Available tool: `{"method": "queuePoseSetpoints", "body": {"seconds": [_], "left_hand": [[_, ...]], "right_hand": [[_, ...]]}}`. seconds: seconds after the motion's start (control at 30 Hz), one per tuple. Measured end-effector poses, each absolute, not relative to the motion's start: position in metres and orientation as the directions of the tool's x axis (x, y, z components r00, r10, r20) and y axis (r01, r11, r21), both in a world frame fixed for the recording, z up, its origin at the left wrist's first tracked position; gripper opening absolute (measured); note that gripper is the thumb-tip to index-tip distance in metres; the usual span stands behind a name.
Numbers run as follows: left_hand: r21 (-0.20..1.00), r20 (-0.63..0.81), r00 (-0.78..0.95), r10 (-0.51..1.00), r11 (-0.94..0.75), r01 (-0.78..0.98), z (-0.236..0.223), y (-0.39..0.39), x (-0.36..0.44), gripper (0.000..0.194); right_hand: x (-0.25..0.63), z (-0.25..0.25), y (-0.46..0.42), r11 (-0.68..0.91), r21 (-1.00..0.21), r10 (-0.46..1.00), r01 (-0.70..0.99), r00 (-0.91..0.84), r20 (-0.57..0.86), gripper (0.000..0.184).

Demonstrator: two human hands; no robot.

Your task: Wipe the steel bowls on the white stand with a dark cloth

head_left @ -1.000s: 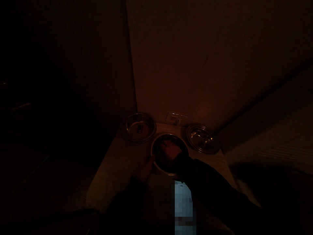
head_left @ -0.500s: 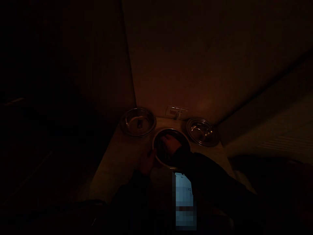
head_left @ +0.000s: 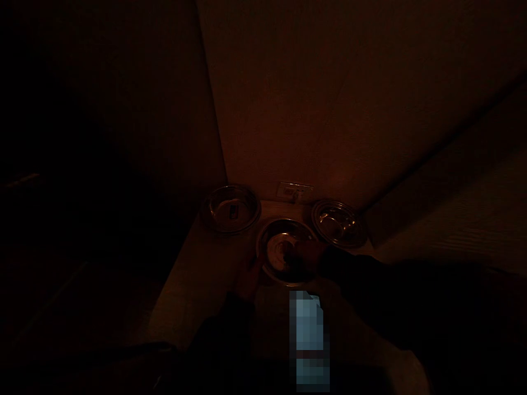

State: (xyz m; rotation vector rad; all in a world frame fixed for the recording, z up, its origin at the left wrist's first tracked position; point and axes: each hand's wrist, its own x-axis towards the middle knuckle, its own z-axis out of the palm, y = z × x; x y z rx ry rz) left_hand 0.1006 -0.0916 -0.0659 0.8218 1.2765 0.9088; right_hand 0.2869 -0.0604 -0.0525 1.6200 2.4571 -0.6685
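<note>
The scene is very dark. A round shiny metal bowl stands on the table between my hands. At its left edge, my left hand holds the rim, fingers closed against it. My right hand reaches over the right side of the bowl, its fingers bent down inside. A dark patch lies under those fingers; whether it is a held thing or shadow is unclear. Part of the bowl's bottom shows bright. In front of the bowl lies a lit phone, its screen blurred out.
A second metal bowl with a small dark rectangle in it stands at the back left. Stacked shiny metal dishes are at the back right. Behind, a wall outlet holds a plug. The wooden table meets the wall.
My right hand has moved right, from the bowl's middle toward its right side. The bowl's bottom, dark before, now shows bright. My left hand stays at the rim.
</note>
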Motion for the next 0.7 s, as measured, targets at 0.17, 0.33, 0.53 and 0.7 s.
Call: {"method": "queuePoseSetpoints", "body": {"seconds": [0.17,0.33,0.53,0.7], "left_hand": [[0.838,-0.521,0.11,0.847,0.531,-0.123,-0.063,-0.093,0.1,0.04],[0.843,-0.507,0.103,0.856,0.517,-0.148,-0.067,-0.09,0.099,0.038],[0.841,-0.482,0.046,0.875,0.477,-0.256,-0.082,-0.091,0.104,0.046],[0.826,-0.507,0.09,0.857,0.513,-0.235,-0.089,-0.086,0.102,0.042]], "right_hand": [[0.267,-0.05,-0.045,0.171,-0.138,0.955,0.975,-0.199,-0.219,0.031],[0.238,-0.057,-0.043,0.173,-0.269,0.957,0.947,-0.226,-0.181,0.031],[0.241,-0.068,-0.05,0.287,-0.648,0.901,0.706,-0.428,-0.068,0.03],[0.226,-0.07,-0.04,-0.023,-0.748,0.996,0.663,0.079,0.04,0.032]]}}
